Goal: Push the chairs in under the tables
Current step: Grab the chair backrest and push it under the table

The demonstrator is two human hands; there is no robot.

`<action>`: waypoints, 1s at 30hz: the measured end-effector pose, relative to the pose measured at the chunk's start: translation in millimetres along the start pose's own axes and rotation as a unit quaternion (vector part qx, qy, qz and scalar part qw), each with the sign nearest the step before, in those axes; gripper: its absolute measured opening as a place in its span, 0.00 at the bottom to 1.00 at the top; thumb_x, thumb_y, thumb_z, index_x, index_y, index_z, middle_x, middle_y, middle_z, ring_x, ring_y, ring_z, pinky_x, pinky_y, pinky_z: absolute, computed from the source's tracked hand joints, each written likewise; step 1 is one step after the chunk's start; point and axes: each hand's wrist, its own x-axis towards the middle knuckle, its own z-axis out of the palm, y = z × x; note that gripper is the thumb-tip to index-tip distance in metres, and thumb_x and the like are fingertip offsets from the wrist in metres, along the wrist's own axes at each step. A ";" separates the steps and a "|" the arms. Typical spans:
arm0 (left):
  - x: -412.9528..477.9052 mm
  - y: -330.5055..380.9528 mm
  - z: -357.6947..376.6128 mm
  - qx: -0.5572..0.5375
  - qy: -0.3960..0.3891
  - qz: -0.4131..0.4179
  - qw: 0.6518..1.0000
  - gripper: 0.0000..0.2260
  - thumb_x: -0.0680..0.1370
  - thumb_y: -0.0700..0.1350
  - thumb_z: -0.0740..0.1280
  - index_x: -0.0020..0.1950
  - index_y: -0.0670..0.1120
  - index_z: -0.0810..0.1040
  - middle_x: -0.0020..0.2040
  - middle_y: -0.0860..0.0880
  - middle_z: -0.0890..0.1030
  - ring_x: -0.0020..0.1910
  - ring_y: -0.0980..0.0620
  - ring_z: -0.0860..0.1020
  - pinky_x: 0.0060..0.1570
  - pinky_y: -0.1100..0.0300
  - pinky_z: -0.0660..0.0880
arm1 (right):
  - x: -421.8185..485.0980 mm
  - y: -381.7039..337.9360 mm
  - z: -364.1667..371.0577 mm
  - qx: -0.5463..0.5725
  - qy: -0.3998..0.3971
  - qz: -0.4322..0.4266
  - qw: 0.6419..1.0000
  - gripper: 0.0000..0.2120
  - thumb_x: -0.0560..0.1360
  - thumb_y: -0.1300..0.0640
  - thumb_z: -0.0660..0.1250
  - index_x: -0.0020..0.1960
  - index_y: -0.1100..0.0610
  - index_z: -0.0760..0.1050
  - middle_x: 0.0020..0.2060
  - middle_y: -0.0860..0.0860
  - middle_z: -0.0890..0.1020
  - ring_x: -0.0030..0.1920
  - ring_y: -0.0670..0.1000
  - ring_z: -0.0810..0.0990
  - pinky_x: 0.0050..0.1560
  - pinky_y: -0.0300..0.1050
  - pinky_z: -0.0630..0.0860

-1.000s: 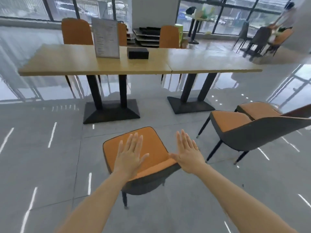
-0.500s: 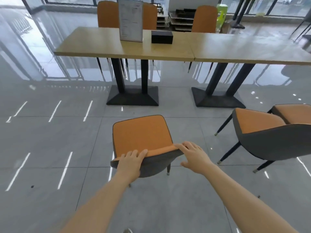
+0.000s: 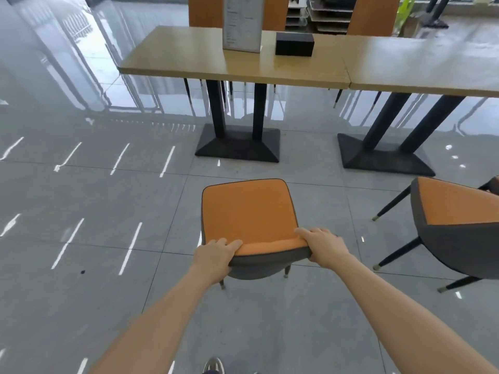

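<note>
Glossy grey floor tiles [image 3: 94, 211] all round, streaked with white reflections. Gripping the orange chair [image 3: 248, 211] by the top rim of its backrest: left hand [image 3: 216, 252] curled over one end of the rim, fingers bent onto the orange face; right hand [image 3: 322, 245] wrapped round the other end, fingers on top.

Chair well short of the wooden table [image 3: 205, 58], seat turned toward it, roughly in line with the black pedestal base [image 3: 237, 147] beneath it.

Judged as the very start of the push: grasp made, travel not yet done. Next, probably a straight, level shove toward the table, sliding thin metal-tipped legs over slick tile, seat going under the top and stopping before the pedestal.

Padded orange seat, rounded corners, dark piping, curved grey shell behind. Pale, smooth, square-edged tabletop, butted against a second table [image 3: 421, 68].

On the table, an upright menu stand [image 3: 243, 22] and a matt black box [image 3: 294, 44]. Short of the second table, another orange-and-grey chair [image 3: 456, 211], likewise not tucked in.
</note>
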 end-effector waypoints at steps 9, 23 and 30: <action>36.7 -48.7 -16.0 -0.028 0.000 -0.017 0.999 0.21 0.78 0.45 0.62 0.69 0.56 0.61 0.60 0.47 0.75 0.58 0.46 0.74 0.49 0.53 0.75 | 49.0 -29.2 -19.6 0.025 -0.009 0.014 1.000 0.18 0.76 0.64 0.59 0.61 0.48 0.65 0.56 0.53 0.74 0.59 0.57 0.70 0.55 0.59 0.73; 167.3 -170.7 -76.5 -0.020 -0.019 0.011 1.000 0.22 0.77 0.42 0.61 0.69 0.55 0.61 0.59 0.45 0.74 0.57 0.45 0.73 0.52 0.51 0.74 | 186.4 -81.6 -98.0 0.087 0.028 0.039 0.995 0.20 0.75 0.65 0.56 0.62 0.45 0.69 0.57 0.52 0.75 0.59 0.57 0.70 0.54 0.58 0.72; 241.9 -226.7 -112.3 -0.014 -0.019 0.009 1.000 0.22 0.77 0.41 0.62 0.69 0.55 0.63 0.58 0.46 0.75 0.57 0.45 0.74 0.48 0.53 0.71 | 267.2 -102.0 -144.2 0.100 0.030 0.040 0.994 0.19 0.75 0.65 0.57 0.61 0.47 0.69 0.56 0.53 0.75 0.59 0.57 0.70 0.54 0.58 0.69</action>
